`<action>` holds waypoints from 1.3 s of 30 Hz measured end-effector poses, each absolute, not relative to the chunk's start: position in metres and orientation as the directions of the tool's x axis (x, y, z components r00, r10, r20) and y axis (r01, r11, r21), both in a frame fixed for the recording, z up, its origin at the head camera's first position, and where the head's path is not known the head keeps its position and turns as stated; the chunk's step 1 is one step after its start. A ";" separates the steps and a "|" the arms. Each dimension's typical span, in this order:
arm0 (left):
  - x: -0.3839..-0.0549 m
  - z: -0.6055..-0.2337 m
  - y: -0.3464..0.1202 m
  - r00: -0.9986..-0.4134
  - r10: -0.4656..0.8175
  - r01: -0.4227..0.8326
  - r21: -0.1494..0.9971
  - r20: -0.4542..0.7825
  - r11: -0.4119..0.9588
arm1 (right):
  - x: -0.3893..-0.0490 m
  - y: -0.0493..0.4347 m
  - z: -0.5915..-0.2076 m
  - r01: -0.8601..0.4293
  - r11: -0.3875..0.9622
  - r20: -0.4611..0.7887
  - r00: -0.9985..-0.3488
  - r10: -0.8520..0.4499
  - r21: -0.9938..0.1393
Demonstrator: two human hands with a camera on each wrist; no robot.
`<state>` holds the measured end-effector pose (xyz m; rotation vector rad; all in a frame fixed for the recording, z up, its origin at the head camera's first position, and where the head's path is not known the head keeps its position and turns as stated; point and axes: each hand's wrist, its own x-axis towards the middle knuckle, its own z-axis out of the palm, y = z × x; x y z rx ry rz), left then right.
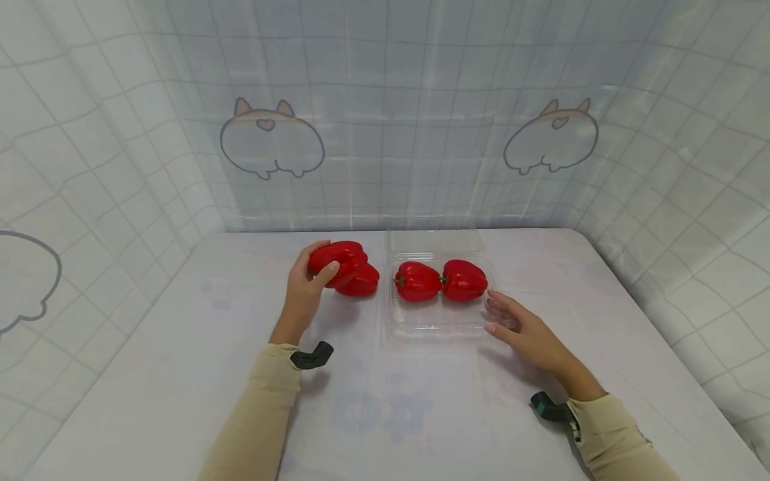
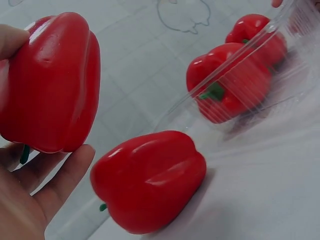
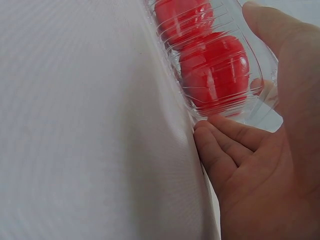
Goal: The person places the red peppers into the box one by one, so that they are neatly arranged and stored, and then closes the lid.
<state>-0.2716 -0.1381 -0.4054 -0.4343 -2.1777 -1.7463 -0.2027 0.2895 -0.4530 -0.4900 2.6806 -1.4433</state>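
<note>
My left hand [image 1: 303, 288] grips a red bell pepper [image 1: 338, 257], thumb on one side and fingers on the other. In the left wrist view that pepper [image 2: 55, 85] is raised, its green stem pointing down. A second bell pepper [image 1: 359, 283] lies on its side on the table, partly behind the held one in the head view. Two more bell peppers, one on the left [image 1: 417, 282] and one on the right [image 1: 464, 280], lie in a clear plastic container [image 1: 433, 326]. My right hand [image 1: 532, 337] is at the container's right side, its nearly straight fingers [image 3: 220, 145] touching the wall.
The container's clear lid [image 1: 436, 240] is folded back toward the rear wall. White gridded curtains [image 1: 409, 133] with cartoon animal outlines enclose the back and sides of the white table [image 1: 373, 434].
</note>
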 end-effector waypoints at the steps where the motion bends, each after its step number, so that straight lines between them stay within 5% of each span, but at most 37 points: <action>1: -0.271 -0.406 -0.137 -0.905 0.041 0.421 0.883 0.423 0.208 | -0.203 0.289 -0.453 -0.250 0.512 0.099 -0.948 -0.303 -0.822; 15: -0.245 -0.372 -0.108 -0.934 0.115 0.356 0.901 0.338 0.247 | -0.203 0.288 -0.451 -0.225 0.524 0.079 -0.955 -0.287 -0.821; 39: -0.261 -0.404 -0.094 -0.899 0.196 0.433 0.864 0.393 0.255 | -0.204 0.289 -0.454 -0.249 0.534 0.095 -0.950 -0.299 -0.808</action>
